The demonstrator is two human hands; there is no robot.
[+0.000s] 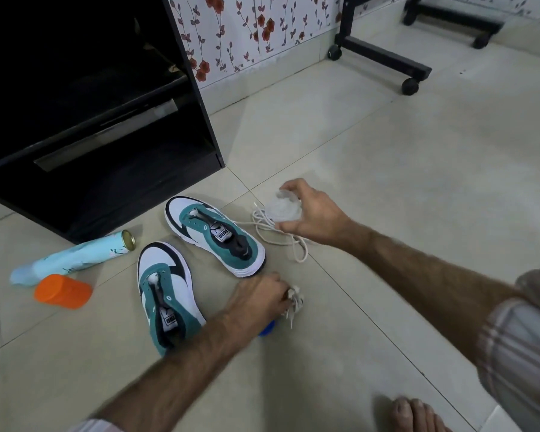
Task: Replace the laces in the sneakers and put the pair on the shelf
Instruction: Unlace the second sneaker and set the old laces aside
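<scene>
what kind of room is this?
Probably a home room, floor level: tiled floor, floral wallpaper, a black shelf unit, and sneakers lying on the tiles.

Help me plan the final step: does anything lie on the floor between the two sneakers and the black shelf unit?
Nothing visible does. The far sneaker and near sneaker face bare tile up to the shelf unit. The spray can and orange cup lie off to the left.
</scene>
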